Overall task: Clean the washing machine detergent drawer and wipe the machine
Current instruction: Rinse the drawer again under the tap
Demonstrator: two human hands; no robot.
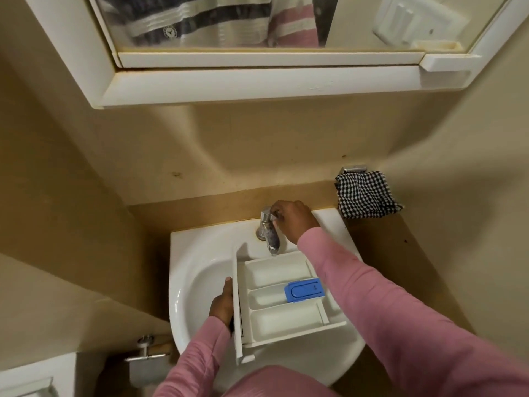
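Two hands work — the left hand (221, 303) grips the detergent drawer (274, 319) by its front panel over the sink (197, 265); fingers (282, 217) of the right hand (296, 222) curl round the tap (270, 236) handle.

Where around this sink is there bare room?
Bare basin left of the detergent drawer, up to the sink rim, past the left hand. Small ledge between right hand and checkered cloth. Crowded under the tap, where the drawer sits.

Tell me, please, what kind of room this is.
Most likely a small bathroom: a white washbasin with a chrome tap, a mirror cabinet above it, and a checked cloth hanging from a wall holder beside it.
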